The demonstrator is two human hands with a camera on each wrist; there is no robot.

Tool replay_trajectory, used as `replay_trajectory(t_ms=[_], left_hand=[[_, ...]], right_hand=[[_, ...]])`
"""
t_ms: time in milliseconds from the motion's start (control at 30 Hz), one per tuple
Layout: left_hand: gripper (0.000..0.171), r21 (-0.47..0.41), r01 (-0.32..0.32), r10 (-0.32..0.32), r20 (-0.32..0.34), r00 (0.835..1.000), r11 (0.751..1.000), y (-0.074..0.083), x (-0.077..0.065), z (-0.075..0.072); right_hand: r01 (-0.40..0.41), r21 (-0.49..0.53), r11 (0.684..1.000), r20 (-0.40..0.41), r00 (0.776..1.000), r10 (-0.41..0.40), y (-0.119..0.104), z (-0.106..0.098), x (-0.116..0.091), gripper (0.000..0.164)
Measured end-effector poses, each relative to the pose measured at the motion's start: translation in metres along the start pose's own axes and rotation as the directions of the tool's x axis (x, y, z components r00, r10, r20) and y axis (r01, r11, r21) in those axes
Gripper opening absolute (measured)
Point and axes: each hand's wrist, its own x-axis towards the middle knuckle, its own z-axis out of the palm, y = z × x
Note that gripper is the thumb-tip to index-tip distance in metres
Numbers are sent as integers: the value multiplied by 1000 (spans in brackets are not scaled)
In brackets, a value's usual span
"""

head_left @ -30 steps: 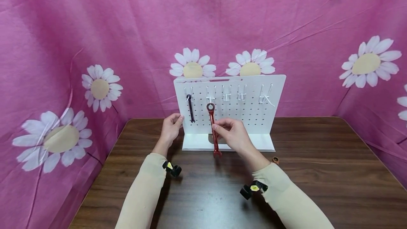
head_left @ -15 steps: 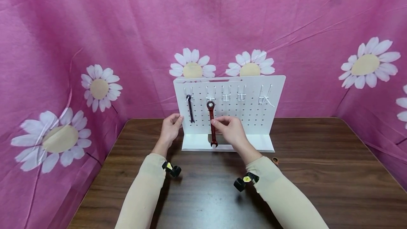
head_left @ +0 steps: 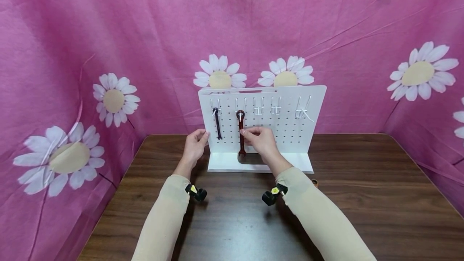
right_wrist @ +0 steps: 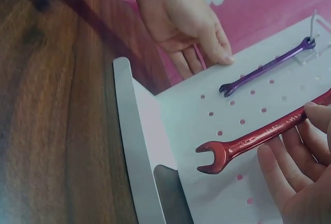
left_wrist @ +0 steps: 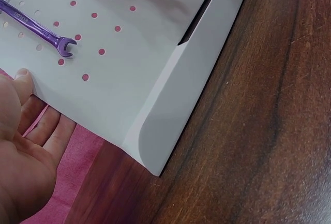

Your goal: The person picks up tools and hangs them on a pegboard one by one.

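My right hand (head_left: 262,142) pinches a red combination wrench (head_left: 241,138) by its shaft, between thumb and fingers. The wrench hangs upright before the white pegboard (head_left: 286,132), ring end up at a white wire hook (head_left: 240,117) whose tip shows within the ring. In the right wrist view its open jaw end (right_wrist: 220,157) points down the board. My left hand (head_left: 194,147) grips the pegboard's left edge, thumb on the front and fingers behind. A smaller purple wrench (left_wrist: 36,25) hangs from the leftmost hook, close to that hand.
More wire hooks (head_left: 276,108) line the upper right of the pegboard. Its flat base (head_left: 221,162) stands on a dark wooden table (head_left: 224,216). A small orange-brown ring end (head_left: 314,182) shows on the table, mostly hidden behind the right sleeve. Pink flowered cloth (head_left: 166,51) hangs behind.
The right hand has raised the red wrench and moved it toward the pegboard, bringing its ring from below the hook up to it. The left hand has stayed at the board's edge.
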Motion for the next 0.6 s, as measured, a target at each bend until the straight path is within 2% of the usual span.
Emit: replay_trajectory(t_ms=[167, 333, 600], left_hand=[[27, -1, -4, 4, -1, 1000, 1000, 0, 0, 1], [27, -2, -11, 11, -1, 1000, 1000, -1, 1, 1], [29, -3, 1, -1, 4, 1000, 1000, -4, 2, -1]], right_hand=[[-17, 18, 1000, -24, 1000, 17, 3, -3, 8, 33], [8, 49, 999, -28, 1000, -7, 10, -5, 10, 31], [17, 58, 998, -7, 1000, -17, 15, -15, -7, 28]])
